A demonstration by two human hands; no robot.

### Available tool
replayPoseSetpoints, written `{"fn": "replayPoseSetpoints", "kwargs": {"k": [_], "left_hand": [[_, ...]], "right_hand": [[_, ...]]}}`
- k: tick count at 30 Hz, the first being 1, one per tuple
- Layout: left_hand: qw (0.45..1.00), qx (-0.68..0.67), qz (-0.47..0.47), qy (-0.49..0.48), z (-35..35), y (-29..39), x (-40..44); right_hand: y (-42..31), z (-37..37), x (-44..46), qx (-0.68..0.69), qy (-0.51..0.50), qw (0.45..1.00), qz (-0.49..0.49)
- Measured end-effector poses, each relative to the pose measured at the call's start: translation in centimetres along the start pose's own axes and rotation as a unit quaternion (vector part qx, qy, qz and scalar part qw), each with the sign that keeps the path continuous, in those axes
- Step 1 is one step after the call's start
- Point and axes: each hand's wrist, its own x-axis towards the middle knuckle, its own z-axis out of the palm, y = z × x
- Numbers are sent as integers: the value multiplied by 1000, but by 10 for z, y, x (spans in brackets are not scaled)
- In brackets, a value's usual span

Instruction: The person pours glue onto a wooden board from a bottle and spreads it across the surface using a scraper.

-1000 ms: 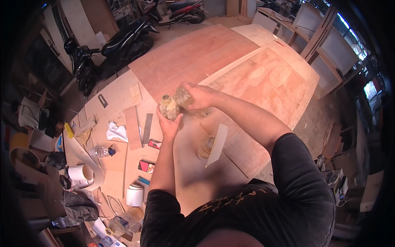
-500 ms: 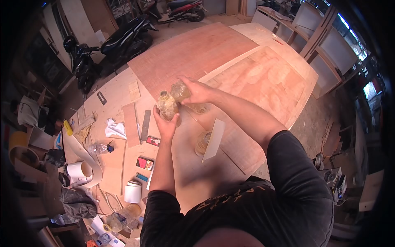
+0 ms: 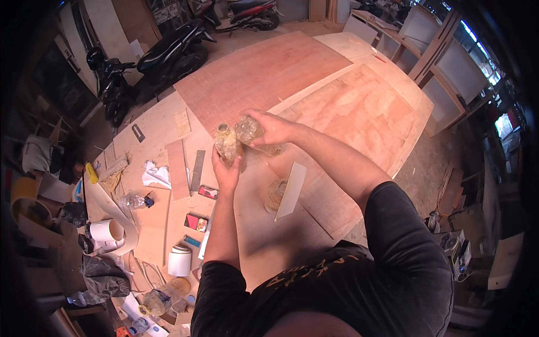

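My left hand (image 3: 227,171) is wrapped round the lower part of an upright, open-necked bottle (image 3: 225,143) with yellowish residue on it. Close on its right, my right hand (image 3: 268,128) grips a second cloudy plastic bottle (image 3: 248,130), whose rounded end faces the first one. That bottle is tilted, and its far end (image 3: 273,149) shows below my right hand. Nearer my body, a round yellowish container (image 3: 275,194) stands on the wooden worktable (image 3: 255,224), with a thin pale board (image 3: 291,191) leaning over it.
Reddish plywood sheets (image 3: 264,73) cover the table's far side. At left are a metal strip (image 3: 197,170), white cloth (image 3: 156,175), clear bottle (image 3: 135,201), yellow tool (image 3: 91,173), white roll (image 3: 179,262) and larger bottle (image 3: 165,297). Motorbikes (image 3: 174,53) stand beyond.
Both hands and their bottles have shifted slightly left in view. The bottle in my right hand has turned a little, and it stays close beside the left one.
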Motion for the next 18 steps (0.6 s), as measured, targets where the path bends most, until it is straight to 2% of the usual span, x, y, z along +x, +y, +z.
{"fn": "replayPoseSetpoints", "kwargs": {"k": [5, 9, 18], "left_hand": [[1000, -8, 4, 5, 2, 2, -3], [1000, 21, 1, 16, 1, -1, -8], [995, 65, -57, 58, -3, 10, -22]], "right_hand": [[0, 2, -5, -26, 5, 999, 25], [1, 1, -11, 15, 4, 999, 43], [12, -11, -31, -13, -16, 997, 76]]}}
